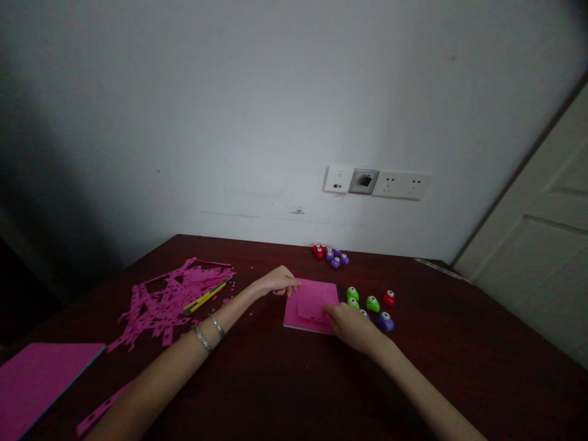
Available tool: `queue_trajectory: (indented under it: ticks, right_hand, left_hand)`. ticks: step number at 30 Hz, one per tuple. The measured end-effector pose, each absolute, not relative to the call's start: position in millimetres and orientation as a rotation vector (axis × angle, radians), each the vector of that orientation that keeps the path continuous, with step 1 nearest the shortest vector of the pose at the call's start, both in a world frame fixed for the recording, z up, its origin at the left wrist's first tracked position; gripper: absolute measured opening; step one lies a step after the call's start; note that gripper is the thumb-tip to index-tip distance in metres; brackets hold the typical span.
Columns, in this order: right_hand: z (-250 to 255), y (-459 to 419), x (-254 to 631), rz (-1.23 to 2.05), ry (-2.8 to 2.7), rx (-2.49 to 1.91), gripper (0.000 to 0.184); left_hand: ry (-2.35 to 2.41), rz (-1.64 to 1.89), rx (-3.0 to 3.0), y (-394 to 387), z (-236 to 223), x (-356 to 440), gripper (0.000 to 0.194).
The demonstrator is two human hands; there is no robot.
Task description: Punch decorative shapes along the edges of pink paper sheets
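Note:
A square of pink paper (289, 318) lies flat on the table, with a smaller pink sheet (309, 303) on top of it. My left hand (279, 282) is closed at the square's upper left corner, its fingertips pinched; whatever is between them is too small to make out. At the right edge of the smaller sheet, my right hand (349, 323) pinches the paper between thumb and fingers. Close beside the right hand sit green punches (372, 304), a red punch (389, 298) and a purple punch (385, 321), small and rounded with white tops.
Left of my hands lies a heap of punched pink paper strips (160, 306), with a yellow utility knife (206, 298) against it. Larger pink sheets (46, 380) and one strip (103, 407) are near the front left. More purple punches (335, 262) stand by the wall (257, 153).

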State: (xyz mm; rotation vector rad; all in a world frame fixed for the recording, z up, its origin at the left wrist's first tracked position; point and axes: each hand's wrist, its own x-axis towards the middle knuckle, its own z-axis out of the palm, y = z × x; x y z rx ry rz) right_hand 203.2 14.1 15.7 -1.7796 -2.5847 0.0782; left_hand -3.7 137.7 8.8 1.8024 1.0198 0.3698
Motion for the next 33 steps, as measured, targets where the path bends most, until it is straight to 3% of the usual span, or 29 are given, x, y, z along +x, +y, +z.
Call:
queue_trajectory:
  ticks: [14,33]
  right_hand:
    - [11.3,16.0,199.0,0.069,-2.544,-1.841,0.028]
    - [6.7,18.7,201.6,0.132,-2.572,-1.756,0.032]
  left_hand:
    - [1.329,0.770,2.111,197.8,3.2,63.0,0.013]
    - [1.716,0.519,2.187,241.8,-3.8,122.4,0.044]
